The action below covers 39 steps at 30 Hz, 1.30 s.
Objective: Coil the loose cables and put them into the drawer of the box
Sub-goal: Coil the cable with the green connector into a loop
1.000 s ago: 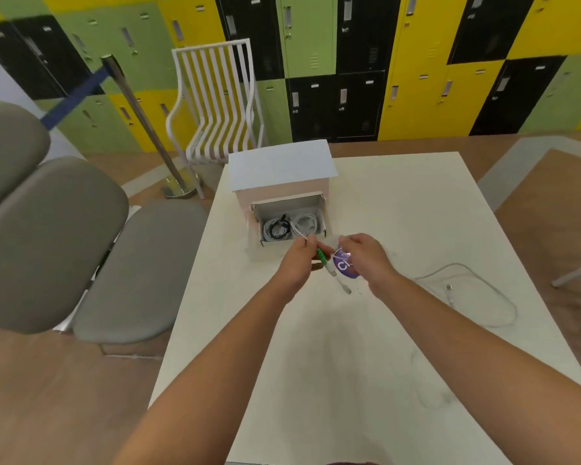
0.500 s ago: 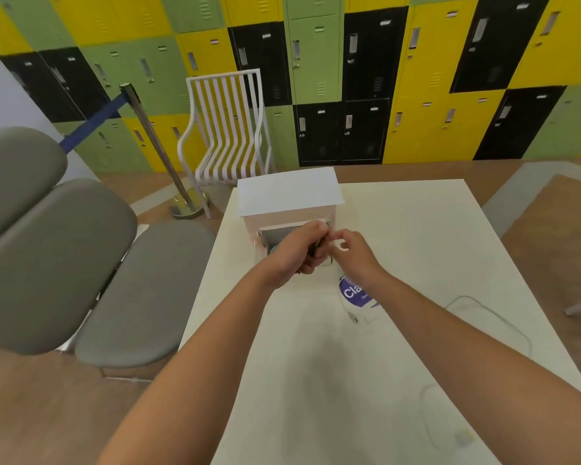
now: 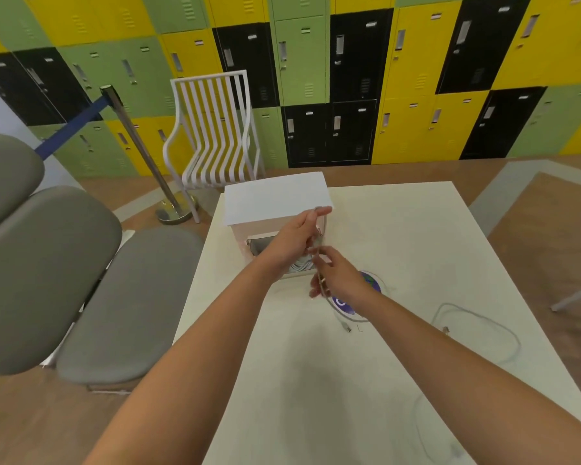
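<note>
i see the left hand (image 3: 297, 241) raised before the box (image 3: 275, 203), fingers pinching a thin cable (image 3: 319, 263) above the open drawer (image 3: 265, 246), probably to feed it in. the right hand (image 3: 337, 276) hangs beneath with loose fingers; whether it grips, i cannot tell. two loose cables (image 3: 477, 318) wait on the tabletop (image 3: 416, 229).
</note>
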Tool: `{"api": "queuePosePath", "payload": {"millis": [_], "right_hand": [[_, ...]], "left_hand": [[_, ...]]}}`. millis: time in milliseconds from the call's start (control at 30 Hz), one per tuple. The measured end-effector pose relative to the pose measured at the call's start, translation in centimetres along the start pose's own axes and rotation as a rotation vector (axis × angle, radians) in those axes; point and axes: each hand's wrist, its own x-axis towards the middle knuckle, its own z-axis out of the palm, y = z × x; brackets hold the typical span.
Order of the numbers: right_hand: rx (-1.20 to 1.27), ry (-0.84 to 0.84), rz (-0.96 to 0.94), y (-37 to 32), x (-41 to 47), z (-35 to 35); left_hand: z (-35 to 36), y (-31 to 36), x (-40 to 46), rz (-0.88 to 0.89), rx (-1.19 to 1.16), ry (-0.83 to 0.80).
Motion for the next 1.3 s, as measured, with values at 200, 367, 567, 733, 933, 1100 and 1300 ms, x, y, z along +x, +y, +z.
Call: {"api": "queuePosePath", "payload": {"millis": [200,367,567,733,933,1100,1300], "right_hand": [[-0.341,-0.219,0.088,-1.4,-2.3,0.1],[-0.456,-0.193,0.007,-3.3,-2.5,-2.0],[-0.358,-0.04,-0.124,-6.3,-2.4,-5.2],[-0.261,0.112,-0.194,-6.5,-0.6,-6.6],[-0.183,0.231,-0.301,-5.1,-0.4,-6.6],[-0.14,0.314,-0.344,-3.0,-0.6,-5.7],[-0.331,0.291,-0.209,-1.5,-1.3,-4.4]], "left_hand": [[0.3,-1.1,1.2,-0.038,-0.048,0.065],[-0.4,-1.8,1.2,-0.025,0.054,0.012],[-0.5,-2.4,0.0,-0.053,0.152,-0.073],[-0.3,-1.4,-0.4,-0.071,-0.08,-0.124],[-0.5,-0.2,-1.0,-0.119,-0.59,-0.261],[0.1,-0.3,-0.9,-0.075,-0.73,-0.213],[0.9,0.9,-0.2,0.017,-0.66,0.015]]}}
